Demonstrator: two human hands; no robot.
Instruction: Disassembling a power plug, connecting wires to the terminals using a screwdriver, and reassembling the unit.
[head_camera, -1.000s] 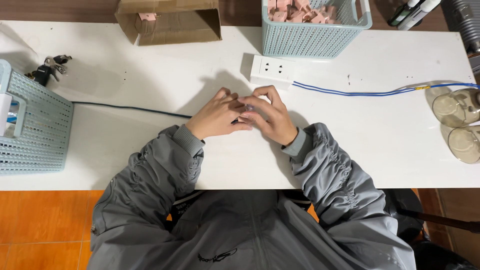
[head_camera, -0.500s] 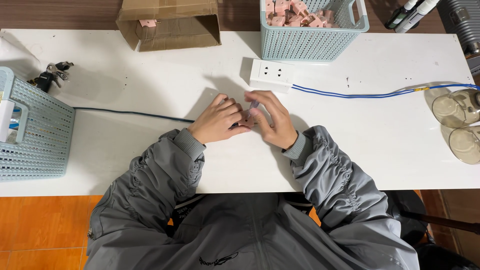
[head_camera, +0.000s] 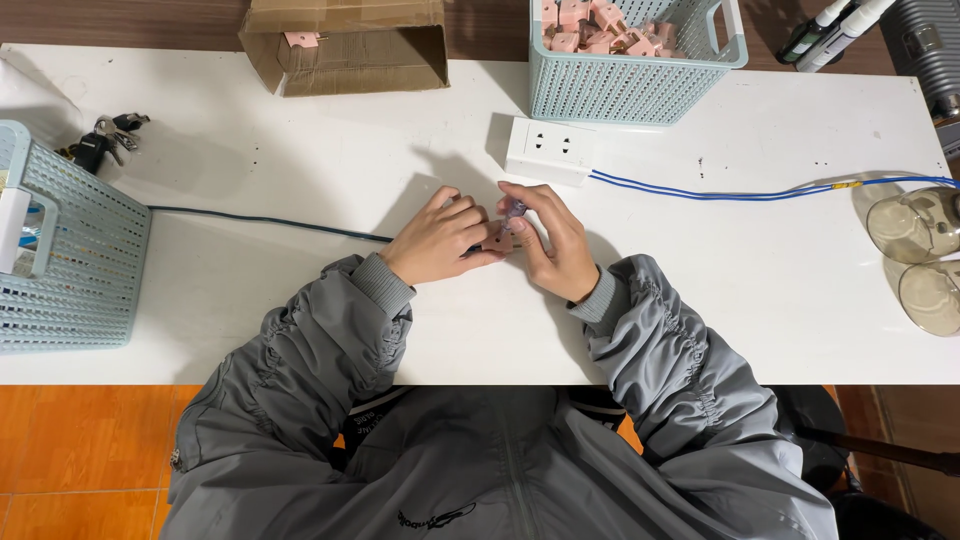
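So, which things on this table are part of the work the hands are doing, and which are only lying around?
In use:
left hand and right hand, together on a small pink part
slim tool in the right hand
basket of pink parts

Lying about:
keys
cardboard box
white power strip
blue wires
two glass cups

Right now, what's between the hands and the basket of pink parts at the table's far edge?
Head view: a white power strip lies between the hands' pink part and the basket; otherwise bare white table.
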